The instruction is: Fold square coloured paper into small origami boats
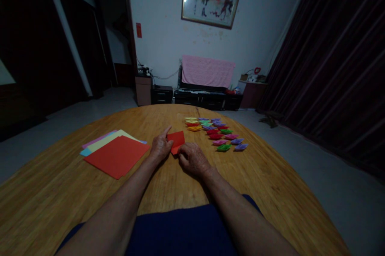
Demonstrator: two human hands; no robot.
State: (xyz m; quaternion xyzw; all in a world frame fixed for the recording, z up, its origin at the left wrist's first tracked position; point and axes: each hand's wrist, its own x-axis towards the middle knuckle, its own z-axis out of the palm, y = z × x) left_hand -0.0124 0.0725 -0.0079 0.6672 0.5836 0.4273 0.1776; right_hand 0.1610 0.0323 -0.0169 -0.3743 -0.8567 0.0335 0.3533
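A small folded piece of red paper [178, 139] rests on the wooden table between my hands, a crease running across it. My left hand [161, 146] grips its left edge, thumb over the paper and index finger pointing away from me. At the lower right edge, my right hand [192, 158] has its fingers curled and pinched on the paper; its fingertips are partly hidden. Beyond my right hand, several small folded paper boats stand in rows, among them a green boat [224, 148] and an orange boat [194, 129].
Left of my hands lies a fanned stack of square sheets, with a red sheet [117, 156] on top and a yellow sheet [121, 133] beneath. The round wooden table [258, 192] curves away on both sides. A low black cabinet [198, 98] stands against the far wall.
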